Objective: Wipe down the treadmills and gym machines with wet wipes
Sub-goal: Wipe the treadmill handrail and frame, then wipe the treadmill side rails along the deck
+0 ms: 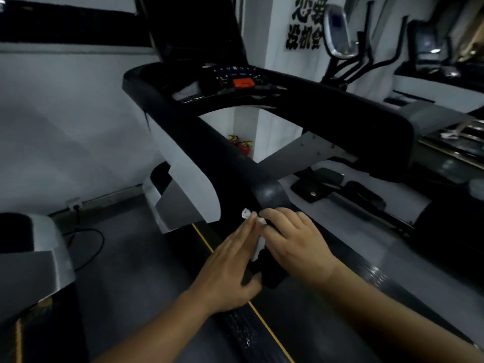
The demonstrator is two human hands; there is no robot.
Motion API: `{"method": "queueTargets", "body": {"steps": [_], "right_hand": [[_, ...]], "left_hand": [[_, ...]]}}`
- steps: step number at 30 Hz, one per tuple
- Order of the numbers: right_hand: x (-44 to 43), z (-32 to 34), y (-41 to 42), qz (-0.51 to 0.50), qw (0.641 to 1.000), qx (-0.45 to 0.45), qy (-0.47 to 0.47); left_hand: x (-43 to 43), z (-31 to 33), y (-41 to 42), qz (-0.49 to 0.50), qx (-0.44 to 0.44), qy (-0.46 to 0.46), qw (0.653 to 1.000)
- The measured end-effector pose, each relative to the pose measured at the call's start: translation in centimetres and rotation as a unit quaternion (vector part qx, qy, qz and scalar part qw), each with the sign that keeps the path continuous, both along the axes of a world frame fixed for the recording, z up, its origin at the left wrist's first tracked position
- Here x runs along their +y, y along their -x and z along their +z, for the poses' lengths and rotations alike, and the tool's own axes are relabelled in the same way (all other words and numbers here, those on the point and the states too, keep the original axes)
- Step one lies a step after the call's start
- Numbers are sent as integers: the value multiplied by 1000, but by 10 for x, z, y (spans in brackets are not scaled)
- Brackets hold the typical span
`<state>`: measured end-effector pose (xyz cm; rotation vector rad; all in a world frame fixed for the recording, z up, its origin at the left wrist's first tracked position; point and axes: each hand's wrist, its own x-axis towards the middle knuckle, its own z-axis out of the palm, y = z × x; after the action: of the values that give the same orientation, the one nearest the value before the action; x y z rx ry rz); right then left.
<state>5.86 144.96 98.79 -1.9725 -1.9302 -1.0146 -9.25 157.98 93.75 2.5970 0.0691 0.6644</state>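
A black treadmill fills the view, its console [243,82] with a red stop button at the back. The left handrail [222,153] runs toward me and ends between my hands. A white wet wipe [258,247] is wrapped on the rail's end, showing as a thin strip between the hands and a small corner above them. My left hand [230,268] lies flat against the rail's left side with straight fingers on the wipe and the thumb under the rail. My right hand [293,239] curls over the rail's end from the right and grips the wipe against it.
A second treadmill [39,252] stands close on the left. A wall socket [76,203] and black cable lie on the floor between them. Red fire extinguishers [242,145] sit behind the column. An elliptical [337,32] and other machines stand at the back right.
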Motion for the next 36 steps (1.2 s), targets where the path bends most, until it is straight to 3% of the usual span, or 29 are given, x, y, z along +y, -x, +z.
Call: {"method": "queueTargets", "body": {"steps": [3, 9, 19, 28, 36], "right_hand": [[-2, 5, 7, -35, 999, 11, 10], [-47, 0, 18, -84, 995, 55, 7], [-205, -18, 41, -247, 962, 103, 42], [-402, -89, 78, -345, 926, 156, 9], [-512, -189, 122, -460, 854, 241, -33]], "left_hand": [[5, -4, 4, -23, 7, -37, 999], [-16, 2, -4, -35, -84, -178, 980], [-111, -1, -52, -145, -79, -221, 961], [-288, -64, -70, -266, 15, -214, 940], [-391, -154, -68, -339, 110, -214, 909]]}}
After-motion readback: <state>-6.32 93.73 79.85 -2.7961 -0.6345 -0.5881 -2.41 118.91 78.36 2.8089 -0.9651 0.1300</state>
